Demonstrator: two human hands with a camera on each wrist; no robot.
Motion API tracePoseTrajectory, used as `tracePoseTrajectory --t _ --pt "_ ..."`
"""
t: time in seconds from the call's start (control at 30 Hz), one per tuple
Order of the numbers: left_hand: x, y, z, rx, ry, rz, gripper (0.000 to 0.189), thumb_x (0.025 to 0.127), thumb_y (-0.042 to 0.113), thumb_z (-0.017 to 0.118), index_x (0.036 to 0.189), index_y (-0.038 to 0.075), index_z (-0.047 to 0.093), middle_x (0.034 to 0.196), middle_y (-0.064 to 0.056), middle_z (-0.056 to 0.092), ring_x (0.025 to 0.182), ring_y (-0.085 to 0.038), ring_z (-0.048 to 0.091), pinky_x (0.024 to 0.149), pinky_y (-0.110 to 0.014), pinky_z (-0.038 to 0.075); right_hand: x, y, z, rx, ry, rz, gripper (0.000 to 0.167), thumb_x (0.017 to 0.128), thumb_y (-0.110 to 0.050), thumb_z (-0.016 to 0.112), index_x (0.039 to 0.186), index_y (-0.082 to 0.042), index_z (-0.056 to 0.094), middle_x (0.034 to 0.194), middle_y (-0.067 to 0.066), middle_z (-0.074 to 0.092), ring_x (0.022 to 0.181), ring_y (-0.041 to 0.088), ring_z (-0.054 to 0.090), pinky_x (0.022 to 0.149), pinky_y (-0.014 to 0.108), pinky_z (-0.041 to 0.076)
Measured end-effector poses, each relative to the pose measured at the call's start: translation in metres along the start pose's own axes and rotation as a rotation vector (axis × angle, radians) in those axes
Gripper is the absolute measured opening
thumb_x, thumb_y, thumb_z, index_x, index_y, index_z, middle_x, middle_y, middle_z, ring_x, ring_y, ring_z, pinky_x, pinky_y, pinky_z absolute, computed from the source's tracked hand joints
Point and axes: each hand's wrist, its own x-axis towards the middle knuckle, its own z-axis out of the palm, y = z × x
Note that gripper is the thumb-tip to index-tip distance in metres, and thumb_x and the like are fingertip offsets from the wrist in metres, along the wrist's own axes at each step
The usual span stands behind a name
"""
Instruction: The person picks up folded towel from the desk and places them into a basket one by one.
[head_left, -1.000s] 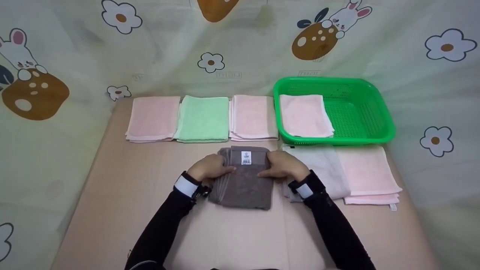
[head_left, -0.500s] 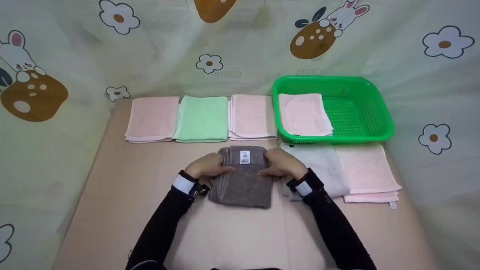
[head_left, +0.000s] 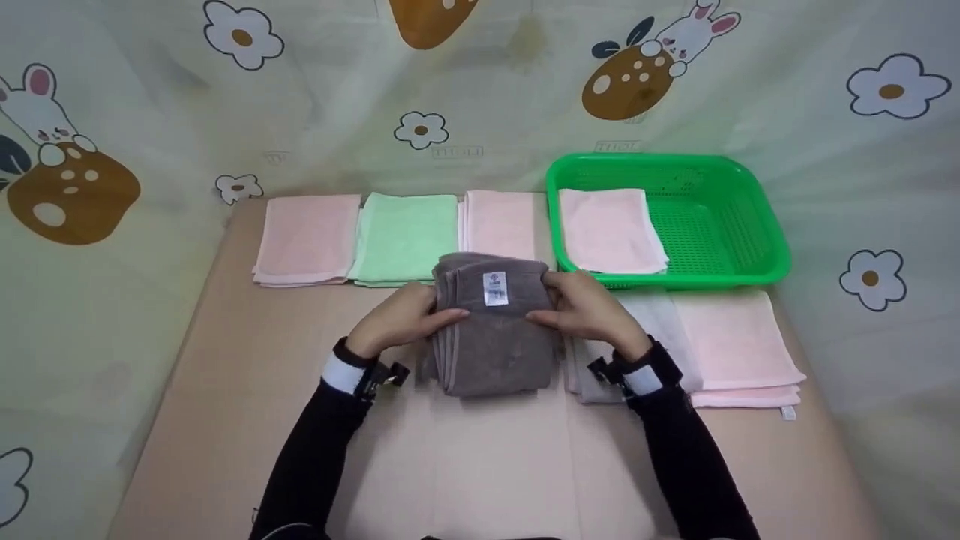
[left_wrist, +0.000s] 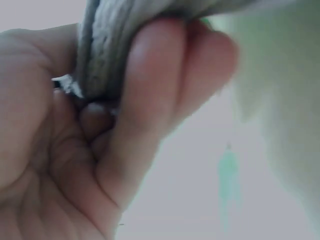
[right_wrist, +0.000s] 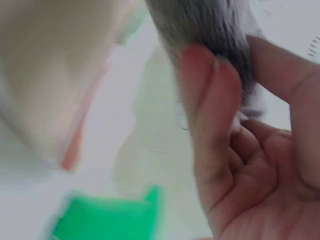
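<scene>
Two black sleeves [head_left: 307, 450] cross the counter [head_left: 480, 465] from its near edge. Over the middle is the bundle of folded gray cloth [head_left: 499, 349], set between the two hands: the left grip [head_left: 397, 319] pinches its left side, the right grip [head_left: 592, 311] its right side — both narrow, thumbs on the upper face, fingers beneath. A white label [head_left: 495, 289] shows toward its far end. Toward the right edge lie a whitish cloth [head_left: 667, 330] and a pink stack [head_left: 735, 341]. Along the far edge — pink cloths [head_left: 311, 234], green cloths [head_left: 409, 236], more pink cloths [head_left: 502, 217], then, by the far right corner, a green basket [head_left: 690, 282] holding a pink cloth [head_left: 609, 229].
</scene>
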Motion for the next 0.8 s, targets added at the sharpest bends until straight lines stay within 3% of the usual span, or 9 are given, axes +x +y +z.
tracePoseTrajectory --t 0.17,0.27,0.4,0.6,0.7,0.8 --pt "-0.009 0.03 -0.011 0.084 0.207 0.082 0.034 0.101 0.031 0.068 0.077 0.006 0.065 0.063 0.005 0.049 0.058 -0.01 0.048 0.053 -0.029 0.041 -0.015 -0.014 -0.021 -0.008 0.297 -0.159 0.024 0.084 -0.016 0.085 0.092 -0.004 0.065 0.07 0.003 0.064 0.058 0.01 0.055 0.053 0.026 0.046" --pt "-0.012 0.038 -0.01 0.133 0.278 0.124 0.031 0.099 0.027 0.07 0.079 0.004 0.068 0.062 0.004 0.048 0.057 -0.01 0.045 0.052 -0.029 0.04 -0.018 -0.015 -0.023 -0.074 0.39 -0.208 0.024 0.084 -0.018 0.084 0.092 -0.006 0.066 0.071 0.003 0.063 0.06 0.011 0.056 0.055 0.027 0.047" --pt "-0.013 0.04 -0.007 0.139 0.317 0.127 0.025 0.098 0.025 0.072 0.087 0.002 0.073 0.061 0.004 0.047 0.057 -0.011 0.044 0.051 -0.029 0.039 -0.017 -0.013 -0.022 -0.088 0.424 -0.222 0.023 0.084 -0.019 0.083 0.092 -0.007 0.065 0.077 0.004 0.064 0.066 0.012 0.06 0.058 0.028 0.052" --pt "-0.006 0.038 -0.003 0.094 0.341 0.129 0.024 0.098 0.024 0.071 0.094 0.001 0.075 0.062 0.006 0.045 0.057 -0.011 0.044 0.051 -0.028 0.037 -0.015 -0.011 -0.021 0.056 0.406 -0.179 0.025 0.089 -0.009 0.078 0.111 -0.004 0.065 0.102 0.01 0.059 0.093 0.017 0.067 0.075 0.03 0.062" --pt "0.003 0.04 -0.002 0.08 0.357 0.136 0.024 0.099 0.023 0.07 0.096 0.0 0.075 0.062 0.006 0.044 0.056 -0.01 0.043 0.051 -0.027 0.036 -0.013 -0.01 -0.024 0.102 0.406 -0.157 0.028 0.092 -0.005 0.073 0.118 -0.002 0.061 0.11 0.012 0.063 0.093 0.018 0.072 0.077 0.03 0.061" --pt "0.018 0.042 0.0 0.06 0.376 0.141 0.027 0.1 0.024 0.069 0.091 0.0 0.073 0.062 0.005 0.044 0.056 -0.011 0.042 0.051 -0.026 0.033 -0.011 -0.006 -0.027 0.142 0.443 -0.151 0.027 0.095 -0.001 0.069 0.118 0.001 0.055 0.108 0.013 0.068 0.08 0.016 0.072 0.071 0.026 0.056"
